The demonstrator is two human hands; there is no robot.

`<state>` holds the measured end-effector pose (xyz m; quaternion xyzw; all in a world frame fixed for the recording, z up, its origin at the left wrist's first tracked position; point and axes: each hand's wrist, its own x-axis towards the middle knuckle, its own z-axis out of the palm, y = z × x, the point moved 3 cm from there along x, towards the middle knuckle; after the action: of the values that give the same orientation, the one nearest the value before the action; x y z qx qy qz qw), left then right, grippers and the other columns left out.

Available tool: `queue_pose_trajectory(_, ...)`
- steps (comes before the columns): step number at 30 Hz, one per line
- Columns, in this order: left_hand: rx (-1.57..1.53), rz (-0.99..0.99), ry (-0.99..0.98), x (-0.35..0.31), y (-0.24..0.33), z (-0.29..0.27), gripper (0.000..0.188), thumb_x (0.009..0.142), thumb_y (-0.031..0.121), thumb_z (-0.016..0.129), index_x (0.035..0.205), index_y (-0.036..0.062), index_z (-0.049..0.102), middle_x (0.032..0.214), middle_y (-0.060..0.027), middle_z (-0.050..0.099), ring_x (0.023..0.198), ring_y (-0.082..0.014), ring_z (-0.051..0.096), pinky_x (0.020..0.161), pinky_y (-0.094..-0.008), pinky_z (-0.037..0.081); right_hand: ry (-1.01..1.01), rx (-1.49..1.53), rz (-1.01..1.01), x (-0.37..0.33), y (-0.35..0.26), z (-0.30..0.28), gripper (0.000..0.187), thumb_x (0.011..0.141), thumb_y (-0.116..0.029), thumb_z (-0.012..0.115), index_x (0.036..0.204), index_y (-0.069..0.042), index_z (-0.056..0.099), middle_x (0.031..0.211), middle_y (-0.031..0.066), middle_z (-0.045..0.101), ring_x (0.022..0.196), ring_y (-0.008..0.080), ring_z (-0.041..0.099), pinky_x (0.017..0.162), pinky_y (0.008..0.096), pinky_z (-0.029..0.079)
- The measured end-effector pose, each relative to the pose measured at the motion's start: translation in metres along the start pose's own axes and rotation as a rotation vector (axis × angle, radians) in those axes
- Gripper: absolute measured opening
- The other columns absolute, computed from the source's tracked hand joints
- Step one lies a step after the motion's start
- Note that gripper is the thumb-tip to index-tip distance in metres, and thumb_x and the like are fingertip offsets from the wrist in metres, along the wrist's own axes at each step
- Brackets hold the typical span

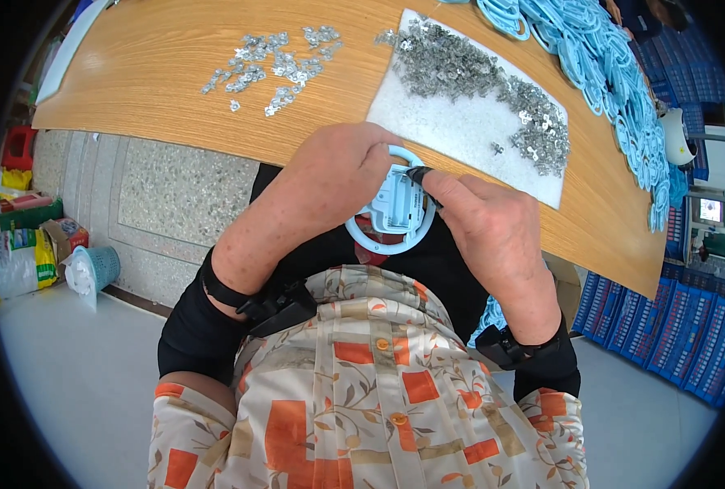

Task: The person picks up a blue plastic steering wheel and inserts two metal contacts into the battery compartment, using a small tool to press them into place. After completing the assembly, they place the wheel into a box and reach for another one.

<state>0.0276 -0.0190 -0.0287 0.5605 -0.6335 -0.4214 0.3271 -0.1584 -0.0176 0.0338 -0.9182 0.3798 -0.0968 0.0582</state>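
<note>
A person seated at a table point(159, 90) with a smooth, light wood-grain top is holding a pale blue plastic ring point(391, 213) just off the table's near edge, above the lap. The ring is round and glossy, and a boxy white plastic block with moulded ribs is filling its centre. The left hand point(330, 175) is curling over the ring's upper left side, its fingers point(376, 159) bent closed around the rim and hiding part of it. The right hand point(493, 224) is coming in from the right, its fingers point(436, 183) pinched nearly shut on a small dark piece point(417, 173) that is pressing against the top of the white block; what that piece is cannot be told. Both wrists are wearing black straps over black sleeves, and a cream shirt point(362, 383) with orange squares and a leafy print is filling the lower part of the view. On the table beyond the hands, a white, fuzzy-looking mat point(452, 130) is carrying a thick band of tiny shiny metal parts point(468, 73), and a looser scatter of the same metal parts point(273, 61) is lying on the bare wood to the left. A heap of more pale blue rings point(607, 65) is running along the table's right edge. On the speckled floor to the left, a small blue basket point(97, 269) is standing near bags and boxes; stacked blue crates point(680, 318) are sitting to the right.
</note>
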Motion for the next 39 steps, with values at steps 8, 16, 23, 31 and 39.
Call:
queue_pose_trajectory(8,0.066,0.107,-0.031,0.001,-0.007,0.002,0.030,0.096,0.013,0.047,0.111,-0.0026,0.068,0.092,-0.0172,0.072,0.085,-0.0264,0.069,0.077,-0.0359,0.053,-0.204,-0.167,-0.120,0.028,-0.018,-0.027,0.021,0.074,-0.018,0.073,0.091,-0.012,0.063,0.069,0.0078,0.061,0.064,0.0299,0.066,0.052,0.0399,0.050)
queue_pose_trajectory(16,0.035,-0.012,-0.053,0.002,-0.005,-0.005,0.029,0.097,0.011,0.047,0.113,-0.0034,0.067,0.091,-0.0140,0.072,0.086,-0.0200,0.068,0.078,-0.0330,0.053,-0.286,-0.167,-0.228,0.043,-0.023,-0.029,0.011,0.081,-0.009,0.062,0.093,-0.010,0.062,0.074,0.0110,0.065,0.070,0.0332,0.067,0.056,0.0437,0.050)
queue_pose_trajectory(23,-0.209,-0.023,-0.088,-0.007,-0.007,-0.008,0.030,0.102,0.015,0.047,0.119,-0.0033,0.064,0.099,-0.0067,0.070,0.090,-0.0125,0.066,0.080,-0.0279,0.053,-0.178,0.262,0.093,0.004,-0.001,-0.034,0.019,0.081,-0.014,0.072,0.099,-0.008,0.066,0.075,0.0152,0.067,0.072,0.0318,0.068,0.064,0.0371,0.052)
queue_pose_trajectory(31,-0.498,-0.098,-0.190,-0.012,0.017,0.009,0.031,0.103,0.014,0.047,0.124,-0.0035,0.061,0.107,-0.0059,0.069,0.094,-0.0092,0.065,0.084,-0.0240,0.053,-0.051,1.461,0.566,-0.031,0.024,0.024,0.025,0.101,-0.018,0.056,0.122,-0.005,0.055,0.086,-0.0048,0.062,0.061,0.0020,0.051,0.052,0.0181,0.037)
queue_pose_trajectory(39,-0.384,-0.068,-0.271,-0.009,0.031,0.010,0.037,0.097,0.011,0.049,0.131,0.0012,0.060,0.111,-0.0069,0.069,0.094,-0.0105,0.065,0.084,-0.0262,0.053,-0.047,1.527,0.666,-0.032,0.035,0.016,0.020,0.097,-0.012,0.052,0.115,-0.007,0.059,0.080,-0.0068,0.058,0.056,-0.0021,0.041,0.047,0.0152,0.026)
